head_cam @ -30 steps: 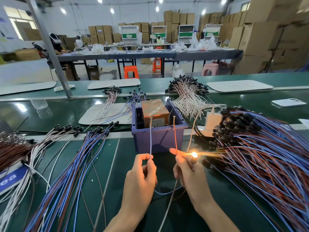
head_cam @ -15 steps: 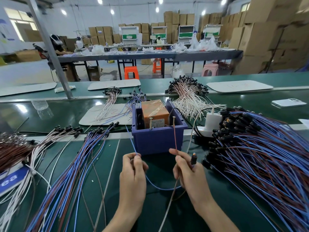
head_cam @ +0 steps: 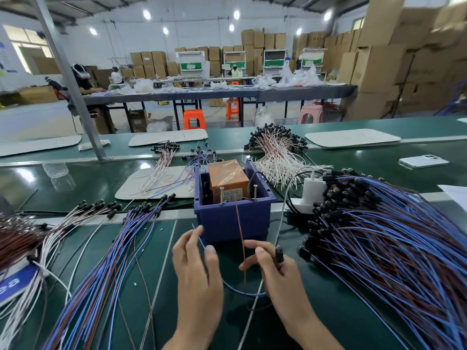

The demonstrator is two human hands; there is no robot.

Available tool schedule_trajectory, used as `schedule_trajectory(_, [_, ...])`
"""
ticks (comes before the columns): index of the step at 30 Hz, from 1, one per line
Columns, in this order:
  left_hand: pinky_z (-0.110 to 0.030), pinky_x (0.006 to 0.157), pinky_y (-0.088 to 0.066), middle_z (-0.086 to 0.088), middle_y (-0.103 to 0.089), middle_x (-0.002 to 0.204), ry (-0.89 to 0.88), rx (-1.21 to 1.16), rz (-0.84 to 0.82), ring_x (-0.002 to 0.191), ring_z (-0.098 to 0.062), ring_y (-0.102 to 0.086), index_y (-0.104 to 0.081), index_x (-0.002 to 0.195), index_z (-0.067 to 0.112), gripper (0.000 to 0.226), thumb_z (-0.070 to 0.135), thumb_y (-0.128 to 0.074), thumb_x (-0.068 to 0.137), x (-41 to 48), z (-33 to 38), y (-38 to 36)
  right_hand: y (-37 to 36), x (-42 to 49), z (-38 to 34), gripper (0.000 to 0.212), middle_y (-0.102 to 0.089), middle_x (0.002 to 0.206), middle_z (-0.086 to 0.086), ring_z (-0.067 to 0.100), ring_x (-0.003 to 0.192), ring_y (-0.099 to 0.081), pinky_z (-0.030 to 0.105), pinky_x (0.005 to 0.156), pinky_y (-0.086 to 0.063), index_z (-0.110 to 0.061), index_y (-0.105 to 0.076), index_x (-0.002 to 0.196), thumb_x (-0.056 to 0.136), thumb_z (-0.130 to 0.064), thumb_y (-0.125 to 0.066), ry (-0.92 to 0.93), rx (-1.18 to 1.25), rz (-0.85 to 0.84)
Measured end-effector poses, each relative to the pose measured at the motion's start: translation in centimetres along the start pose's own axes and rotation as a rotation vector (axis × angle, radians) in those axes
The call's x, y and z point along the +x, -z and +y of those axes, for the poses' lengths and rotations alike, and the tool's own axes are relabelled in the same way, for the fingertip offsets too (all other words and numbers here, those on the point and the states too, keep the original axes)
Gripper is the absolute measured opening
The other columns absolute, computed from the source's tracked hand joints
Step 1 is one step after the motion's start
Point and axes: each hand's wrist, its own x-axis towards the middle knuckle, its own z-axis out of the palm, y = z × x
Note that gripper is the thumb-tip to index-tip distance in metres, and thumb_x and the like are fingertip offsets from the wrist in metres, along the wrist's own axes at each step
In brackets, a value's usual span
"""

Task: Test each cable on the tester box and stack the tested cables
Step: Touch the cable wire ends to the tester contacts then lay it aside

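Observation:
The tester box (head_cam: 232, 221) is a blue tub holding an orange unit, with two upright screw contacts at its near rim. My left hand (head_cam: 195, 269) pinches the blue lead (head_cam: 230, 289) of one cable just in front of the box. My right hand (head_cam: 273, 271) holds the brown lead (head_cam: 241, 238) between thumb and forefinger, and the cable's black lamp end (head_cam: 278, 252) sticks up from that hand, unlit. Both leads are off the contacts. A fan of blue and brown cables (head_cam: 101, 274) lies on the left. A bigger heap (head_cam: 394, 238) fills the right.
A white charger on a power strip (head_cam: 310, 193) sits right of the box. A phone (head_cam: 423, 161) lies far right. Pale cables (head_cam: 275, 152) and white mats (head_cam: 151, 183) lie behind the box. A steel post (head_cam: 75, 97) rises at the left. White and brown cables (head_cam: 22, 238) lie at far left.
The lamp end glowed a second ago and is dark now. My left hand drew the blue lead down off the left contact, and the brown lead has come off the right contact.

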Motion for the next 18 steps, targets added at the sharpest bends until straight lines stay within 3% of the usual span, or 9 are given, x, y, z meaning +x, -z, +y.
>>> schedule_trajectory(3, [-0.013,0.1,-0.035,0.021,-0.037,0.133,-0.29,0.073,-0.097,0.129,-0.001,-0.04,-0.051,0.129,0.032,0.032,0.04,-0.036,0.103,-1.2,0.5,-0.1,0.0,-0.2,-0.1,0.033,-0.077,0.086,-0.003,-0.007,0.068,-0.061,0.023,0.073,-0.038,-0.045,-0.072,0.099,0.103,-0.047,-0.039,0.017,0.015,-0.003])
schedule_trajectory(6, [-0.026,0.093,-0.044,0.01,-0.057,0.12,-0.559,0.149,-0.213,0.113,-0.007,-0.05,-0.064,0.115,0.022,0.025,0.031,-0.049,0.098,-1.8,0.8,-0.6,0.0,-0.4,0.2,0.046,-0.077,0.093,-0.003,0.007,0.087,-0.072,0.023,0.076,-0.052,-0.036,-0.076,0.097,0.099,-0.065,-0.041,0.04,0.076,0.02])
schedule_trajectory(9, [-0.032,0.096,-0.046,0.009,-0.066,0.114,-0.772,0.239,-0.274,0.116,-0.013,-0.056,-0.073,0.102,0.023,0.019,0.03,-0.056,0.096,-1.9,0.7,-0.9,-0.2,-0.7,0.8,0.056,-0.076,0.097,-0.002,0.013,0.092,-0.073,0.021,0.076,-0.055,-0.035,-0.074,0.103,0.091,-0.076,-0.039,0.08,0.106,0.113])
schedule_trajectory(14, [-0.03,0.098,-0.042,0.011,-0.068,0.109,-0.902,0.281,-0.232,0.112,-0.013,-0.058,-0.073,0.096,0.026,0.011,0.031,-0.063,0.092,-1.8,0.2,-1.3,-0.3,-1.2,0.6,0.054,-0.069,0.108,-0.007,0.012,0.105,-0.065,0.014,0.083,-0.048,-0.039,-0.068,0.11,0.098,-0.074,-0.028,0.236,-0.006,0.185])
schedule_trajectory(18, [-0.031,0.077,-0.05,0.009,-0.068,0.093,-0.905,0.269,-0.244,0.093,-0.015,-0.057,-0.07,0.084,0.02,0.01,0.026,-0.063,0.089,-1.7,-0.2,-1.6,-0.4,-1.3,0.2,0.046,-0.068,0.11,-0.007,0.014,0.111,-0.063,0.014,0.088,-0.045,-0.039,-0.067,0.106,0.101,-0.064,-0.029,0.3,-0.038,0.156])
